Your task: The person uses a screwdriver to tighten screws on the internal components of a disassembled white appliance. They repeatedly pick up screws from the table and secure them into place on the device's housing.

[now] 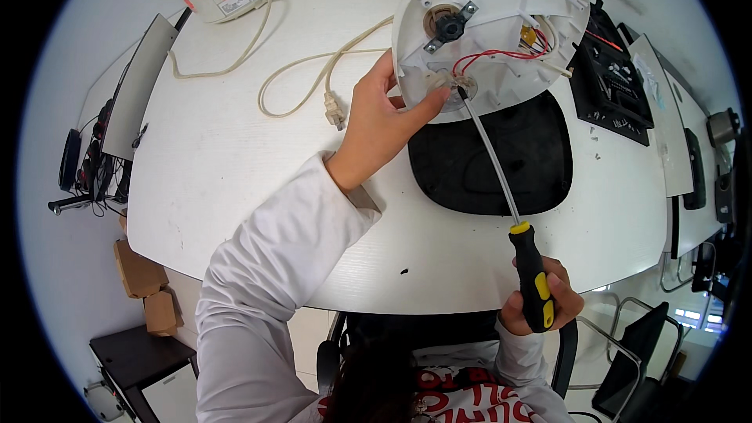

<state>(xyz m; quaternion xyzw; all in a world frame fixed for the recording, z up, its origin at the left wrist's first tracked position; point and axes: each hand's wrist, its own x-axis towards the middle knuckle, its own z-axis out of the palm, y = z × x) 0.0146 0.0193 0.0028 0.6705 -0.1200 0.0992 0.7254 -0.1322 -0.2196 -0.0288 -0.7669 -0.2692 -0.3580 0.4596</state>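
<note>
Item 1: screwdriver (529, 260), black-and-yellow handle, long metal shaft. The handle lies in my right hand (548, 298); the long axis runs away from my right fingers, ahead and slightly left, to a dark tip just beside my left thumb. The left hand is the nearer to that tip; the right sits a whole tool's length back. Whether the tip is seated in anything I cannot tell.

Item 2: white shell (501, 0), hollow side facing me, tilted, ahead and to the right of my left hand (380, 121).

State of fingers, right: closed around the rear part of the handle, thumb on its left side, fingers on its right.

State of fingers, left: gripping the near left edge of the shell, thumb laid over the inside, the other fingers partly hidden behind the wall.

Item 3: red wires (495, 52), inside the shell, ahead and right of my left thumb, one end beside the tip.

Item 4: black part on a metal bracket (450, 27), in the shell, straight ahead of that thumb.

Item 5: black cover (489, 168), flat on the table, between my two hands, partly under the shell.

Item 6: pale plug (334, 112) with cord, just left of my left fingers.
</note>
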